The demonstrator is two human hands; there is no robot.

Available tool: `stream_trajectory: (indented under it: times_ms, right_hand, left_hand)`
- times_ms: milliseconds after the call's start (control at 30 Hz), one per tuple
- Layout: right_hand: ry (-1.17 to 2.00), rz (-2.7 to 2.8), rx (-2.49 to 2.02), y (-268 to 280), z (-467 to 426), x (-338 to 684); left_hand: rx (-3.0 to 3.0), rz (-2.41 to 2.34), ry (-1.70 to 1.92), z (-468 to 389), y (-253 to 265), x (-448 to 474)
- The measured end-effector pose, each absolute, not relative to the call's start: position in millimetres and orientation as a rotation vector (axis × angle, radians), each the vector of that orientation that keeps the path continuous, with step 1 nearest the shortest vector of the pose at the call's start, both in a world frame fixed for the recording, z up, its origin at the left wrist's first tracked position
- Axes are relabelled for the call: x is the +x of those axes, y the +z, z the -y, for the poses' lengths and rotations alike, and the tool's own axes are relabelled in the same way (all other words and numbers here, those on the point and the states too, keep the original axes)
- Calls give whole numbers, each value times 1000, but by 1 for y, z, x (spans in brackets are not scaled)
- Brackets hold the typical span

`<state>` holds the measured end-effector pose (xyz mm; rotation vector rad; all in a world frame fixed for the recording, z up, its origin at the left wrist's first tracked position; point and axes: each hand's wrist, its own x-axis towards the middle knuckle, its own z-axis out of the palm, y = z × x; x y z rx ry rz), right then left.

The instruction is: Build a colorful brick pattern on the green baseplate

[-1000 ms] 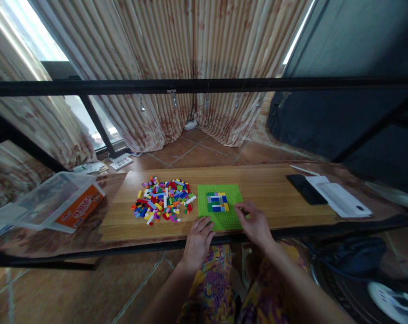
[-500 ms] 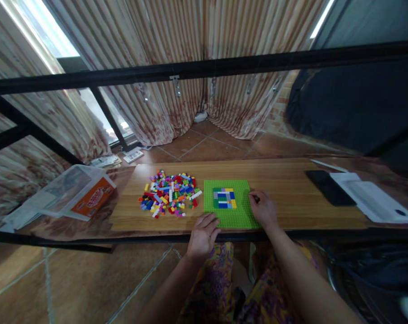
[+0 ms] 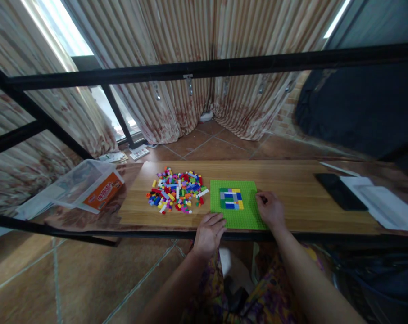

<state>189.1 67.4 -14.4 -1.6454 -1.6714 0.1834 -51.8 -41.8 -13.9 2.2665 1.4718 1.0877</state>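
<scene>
A green studded baseplate [image 3: 246,219] lies on the wooden board, bearing a square ring of toy building bricks [image 3: 231,205] in blue, white, yellow, green and grey. My left hand [image 3: 211,231] rests with fingers stretched over the plate's near left corner. At the plate's right edge is my right hand [image 3: 271,209], its fingers curled and thumb against the index finger. Whatever it may hold is hidden or too small to make out. Left of the plate, a loose heap of mixed-colour bricks [image 3: 178,191] spreads over the board.
A clear plastic box [image 3: 85,180] with an orange label stands at the far left. On the right lie a black phone-like slab [image 3: 341,192] and a white tray-like item [image 3: 395,207]. A black metal bar [image 3: 204,69] crosses beyond the wooden board [image 3: 292,175].
The whole view has shifted slightly, so things sit a little further right. Both hands keep about the same places at the baseplate, and the brick ring looks the same.
</scene>
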Motion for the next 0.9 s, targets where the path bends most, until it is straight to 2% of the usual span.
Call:
stream_trajectory:
  times_ms: [200, 900]
  right_hand:
    - [171, 1661, -1605, -13, -67, 188]
    - [183, 1718, -1722, -5, -66, 180]
  left_hand:
    - [2307, -1416, 1207, 39, -17, -52]
    - [2344, -1487, 1221, 43, -14, -47]
